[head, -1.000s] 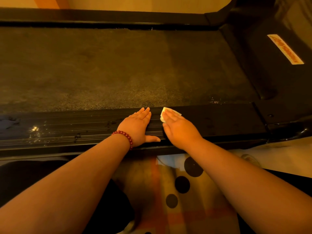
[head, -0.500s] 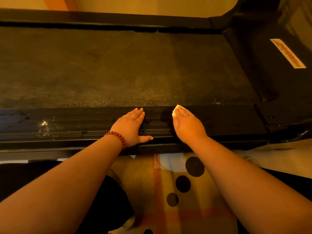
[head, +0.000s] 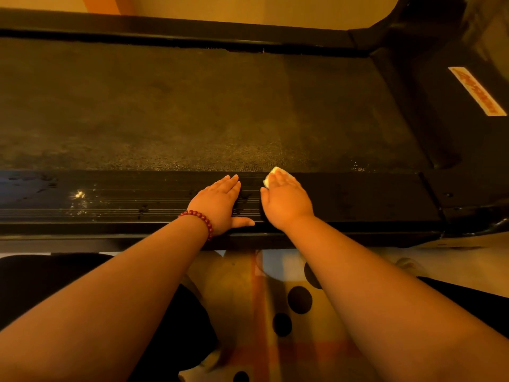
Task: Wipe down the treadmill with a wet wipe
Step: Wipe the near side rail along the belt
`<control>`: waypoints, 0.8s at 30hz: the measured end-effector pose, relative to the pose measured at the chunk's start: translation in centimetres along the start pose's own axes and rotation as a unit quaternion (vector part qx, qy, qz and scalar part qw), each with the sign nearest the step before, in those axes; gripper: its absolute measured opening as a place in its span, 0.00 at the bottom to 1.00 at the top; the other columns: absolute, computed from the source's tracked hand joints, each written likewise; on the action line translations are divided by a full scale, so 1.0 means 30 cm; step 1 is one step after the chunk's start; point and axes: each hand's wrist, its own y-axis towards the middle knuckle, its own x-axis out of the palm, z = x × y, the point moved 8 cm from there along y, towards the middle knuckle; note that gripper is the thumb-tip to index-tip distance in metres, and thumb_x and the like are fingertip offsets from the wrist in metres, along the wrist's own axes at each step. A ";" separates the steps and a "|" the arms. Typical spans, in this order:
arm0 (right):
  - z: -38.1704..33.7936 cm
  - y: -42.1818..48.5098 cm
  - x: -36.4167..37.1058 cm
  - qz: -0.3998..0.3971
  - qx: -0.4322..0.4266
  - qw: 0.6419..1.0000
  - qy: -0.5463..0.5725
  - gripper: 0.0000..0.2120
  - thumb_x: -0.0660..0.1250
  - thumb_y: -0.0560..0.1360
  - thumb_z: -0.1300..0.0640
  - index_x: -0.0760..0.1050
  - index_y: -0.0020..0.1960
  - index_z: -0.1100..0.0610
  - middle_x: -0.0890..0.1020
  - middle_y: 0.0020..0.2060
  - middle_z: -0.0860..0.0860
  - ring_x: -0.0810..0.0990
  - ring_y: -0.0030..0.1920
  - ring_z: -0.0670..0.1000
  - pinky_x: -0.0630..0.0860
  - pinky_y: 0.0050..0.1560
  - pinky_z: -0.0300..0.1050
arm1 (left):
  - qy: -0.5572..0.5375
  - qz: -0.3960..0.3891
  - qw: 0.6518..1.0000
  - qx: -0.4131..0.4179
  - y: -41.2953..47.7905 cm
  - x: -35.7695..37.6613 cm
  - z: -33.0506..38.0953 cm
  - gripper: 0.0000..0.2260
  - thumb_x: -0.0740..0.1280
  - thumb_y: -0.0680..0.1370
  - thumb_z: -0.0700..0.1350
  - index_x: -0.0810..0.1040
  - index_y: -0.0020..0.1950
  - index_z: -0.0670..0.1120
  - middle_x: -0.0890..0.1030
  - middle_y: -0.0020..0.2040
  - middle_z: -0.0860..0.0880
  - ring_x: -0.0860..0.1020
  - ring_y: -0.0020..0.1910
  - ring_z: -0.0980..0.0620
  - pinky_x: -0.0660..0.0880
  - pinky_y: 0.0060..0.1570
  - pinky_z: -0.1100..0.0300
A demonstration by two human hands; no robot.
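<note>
**Wet wipe (head: 275, 171) pressed on the side rail (head: 110, 201)**

The wet wipe sits under my right hand (head: 286, 201), straight fingers pressing it onto the treadmill (head: 454, 139) side rail at the belt (head: 192, 111) edge. Just beside, my left hand (head: 220, 202) lies flat on the rail, holding nothing.

The wipe (head: 276, 172) lies mostly hidden under the right hand (head: 286, 201), only a pale corner showing. The treadmill (head: 192, 106) runs past both side edges. Print on its sticker (head: 476, 91) is blurred.
</note>
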 end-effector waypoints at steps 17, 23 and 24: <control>0.065 -0.130 0.020 -0.002 -0.066 0.998 0.021 0.24 0.48 0.84 0.51 0.54 0.78 0.56 0.55 0.78 0.51 0.51 0.77 0.49 0.46 0.75 0.43 | -0.001 -0.016 1.000 -0.007 -0.018 0.000 0.005 0.44 0.59 0.74 0.68 0.45 0.79 0.45 0.44 0.79 0.49 0.44 0.77 0.51 0.49 0.74 0.53; 0.045 -0.131 0.031 0.006 0.000 0.999 0.047 0.24 0.47 0.84 0.52 0.52 0.78 0.56 0.53 0.78 0.52 0.49 0.78 0.50 0.44 0.75 0.44 | 0.004 -0.012 1.000 -0.008 -0.023 0.001 0.007 0.43 0.58 0.75 0.68 0.45 0.78 0.45 0.44 0.79 0.49 0.45 0.77 0.51 0.49 0.74 0.53; 0.007 -0.146 0.041 0.001 -0.045 0.998 0.038 0.24 0.47 0.84 0.52 0.51 0.78 0.56 0.52 0.78 0.52 0.48 0.78 0.49 0.43 0.74 0.42 | 0.005 -0.010 1.000 -0.008 -0.025 0.001 0.008 0.42 0.58 0.75 0.68 0.45 0.78 0.45 0.45 0.79 0.49 0.45 0.77 0.51 0.49 0.74 0.53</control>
